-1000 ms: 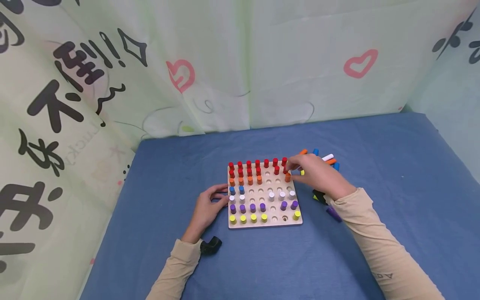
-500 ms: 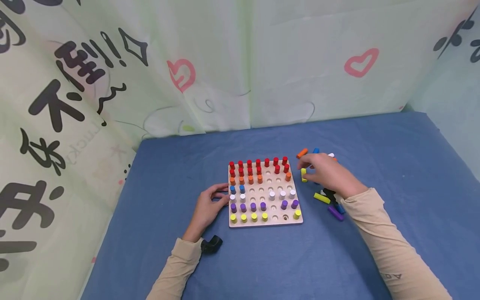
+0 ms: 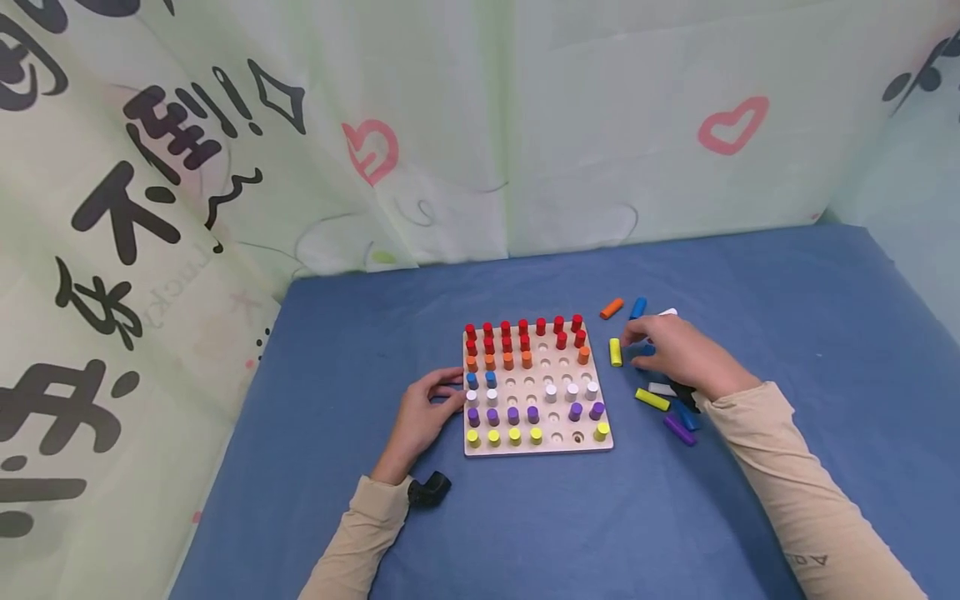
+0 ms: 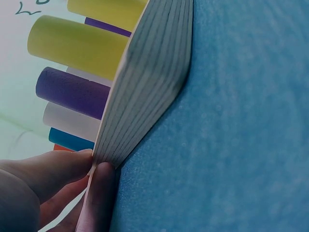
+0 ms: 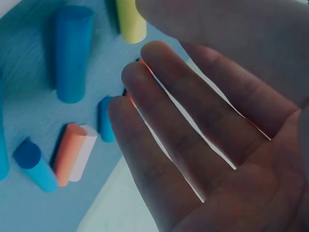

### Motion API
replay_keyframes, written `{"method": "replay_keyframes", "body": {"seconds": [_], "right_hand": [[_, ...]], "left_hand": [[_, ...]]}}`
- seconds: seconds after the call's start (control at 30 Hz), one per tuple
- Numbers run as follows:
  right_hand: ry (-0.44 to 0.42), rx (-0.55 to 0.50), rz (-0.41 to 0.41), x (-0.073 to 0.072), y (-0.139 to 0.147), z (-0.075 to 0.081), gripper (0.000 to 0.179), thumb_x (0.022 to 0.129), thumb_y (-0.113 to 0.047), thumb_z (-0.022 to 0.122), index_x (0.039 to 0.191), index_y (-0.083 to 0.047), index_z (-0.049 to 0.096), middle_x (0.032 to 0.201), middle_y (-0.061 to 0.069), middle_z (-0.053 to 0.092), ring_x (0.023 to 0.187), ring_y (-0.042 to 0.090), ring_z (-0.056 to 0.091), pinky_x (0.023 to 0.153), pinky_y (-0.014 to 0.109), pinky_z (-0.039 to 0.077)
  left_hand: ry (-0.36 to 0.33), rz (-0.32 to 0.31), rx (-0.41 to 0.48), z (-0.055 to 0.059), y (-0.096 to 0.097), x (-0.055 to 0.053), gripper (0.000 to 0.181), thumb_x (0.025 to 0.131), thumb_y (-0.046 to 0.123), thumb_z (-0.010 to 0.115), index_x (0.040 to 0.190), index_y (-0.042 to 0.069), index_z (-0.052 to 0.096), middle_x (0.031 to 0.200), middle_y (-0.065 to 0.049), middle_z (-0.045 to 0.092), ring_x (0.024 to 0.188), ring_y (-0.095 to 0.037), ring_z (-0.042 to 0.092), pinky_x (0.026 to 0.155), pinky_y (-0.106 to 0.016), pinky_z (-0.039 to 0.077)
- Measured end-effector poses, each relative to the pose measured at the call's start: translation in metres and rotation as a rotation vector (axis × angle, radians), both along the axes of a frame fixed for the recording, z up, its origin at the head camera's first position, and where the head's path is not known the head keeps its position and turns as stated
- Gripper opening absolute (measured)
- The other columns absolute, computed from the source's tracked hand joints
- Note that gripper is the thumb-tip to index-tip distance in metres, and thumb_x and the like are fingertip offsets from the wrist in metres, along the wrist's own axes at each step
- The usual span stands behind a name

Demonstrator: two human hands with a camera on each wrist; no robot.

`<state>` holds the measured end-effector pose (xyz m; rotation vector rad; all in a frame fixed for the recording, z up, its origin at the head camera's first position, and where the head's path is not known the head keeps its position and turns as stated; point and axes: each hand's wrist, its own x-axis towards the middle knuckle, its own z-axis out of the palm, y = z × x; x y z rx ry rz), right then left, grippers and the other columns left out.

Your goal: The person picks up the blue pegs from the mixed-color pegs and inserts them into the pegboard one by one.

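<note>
The yellow peg (image 3: 615, 352) lies on the blue cloth (image 3: 525, 517) just left of the right hand's (image 3: 686, 354) fingertips, between them and the board (image 3: 504, 451), its long axis running nearly front to back. That hand is clearly the nearer; its fingers look loosely spread, holding nothing I can see. A blue peg (image 5: 72, 53) sits close by too. Across the board, the left hand (image 3: 420, 412) touches the left edge with relaxed fingers and thumb.

1 pegbrd (image 3: 521, 392) w/ 36 upright pegs (image 3: 527, 358), 2 hands (image 3: 422, 417), 2 hearts (image 3: 726, 150)
</note>
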<state>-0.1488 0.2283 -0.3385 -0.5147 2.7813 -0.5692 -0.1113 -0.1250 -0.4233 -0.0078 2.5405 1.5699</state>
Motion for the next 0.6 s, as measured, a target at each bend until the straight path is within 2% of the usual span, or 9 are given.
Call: {"method": "replay_keyframes", "body": {"seconds": [0.23, 0.47, 0.6], "right_hand": [[-0.026, 0.025, 0.007, -0.002, 0.006, -0.007, 0.022, 0.082, 0.003, 0.076, 0.103, 0.0, 0.07, 0.105, 0.016, 0.071, 0.107, 0.038, 0.063, 0.091, 0.054, 0.051], [-0.035, 0.03, -0.007, -0.003, 0.012, -0.014, 0.023, 0.081, 0.003, 0.077, 0.102, 0.0, 0.07, 0.101, 0.014, 0.07, 0.088, 0.027, 0.062, 0.083, 0.05, 0.054], [-0.041, 0.033, -0.007, -0.004, 0.014, -0.016, 0.021, 0.082, 0.003, 0.076, 0.102, 0.001, 0.071, 0.1, 0.015, 0.069, 0.088, 0.027, 0.062, 0.083, 0.051, 0.054]], "left_hand": [[0.012, 0.0, 0.01, -0.002, 0.0, -0.001, 0.037, 0.093, 0.013, 0.07, 0.129, 0.011, 0.065, 0.125, -0.006, 0.067, 0.097, -0.017, 0.067, 0.083, -0.033, 0.057], [0.004, 0.003, 0.006, -0.002, 0.0, -0.001, 0.037, 0.093, 0.012, 0.07, 0.129, 0.011, 0.065, 0.125, -0.007, 0.067, 0.095, -0.017, 0.067, 0.082, -0.033, 0.057], [-0.001, 0.012, 0.0, -0.001, 0.001, -0.001, 0.038, 0.092, 0.013, 0.071, 0.129, 0.012, 0.065, 0.122, -0.005, 0.068, 0.094, -0.016, 0.066, 0.082, -0.033, 0.057]]}}
